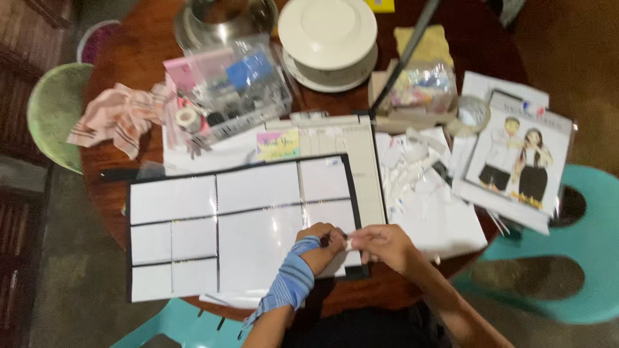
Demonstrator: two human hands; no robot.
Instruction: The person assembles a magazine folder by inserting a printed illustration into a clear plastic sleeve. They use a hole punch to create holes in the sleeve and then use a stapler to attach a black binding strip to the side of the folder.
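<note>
Pinching a small white scrap (349,243) between them, the left hand (322,240) and right hand (385,245) met above the black-bordered sheet (245,219) on the round table (138,58).

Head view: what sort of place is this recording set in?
Probably a home craft spot, not a workshop: a round dark wooden table with teal plastic chairs, a clear plastic organiser box of small supplies, and a large black board of white paper panels.

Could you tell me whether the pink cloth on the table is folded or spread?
Neither: the pink cloth lies crumpled in a loose heap by the table edge.
</note>
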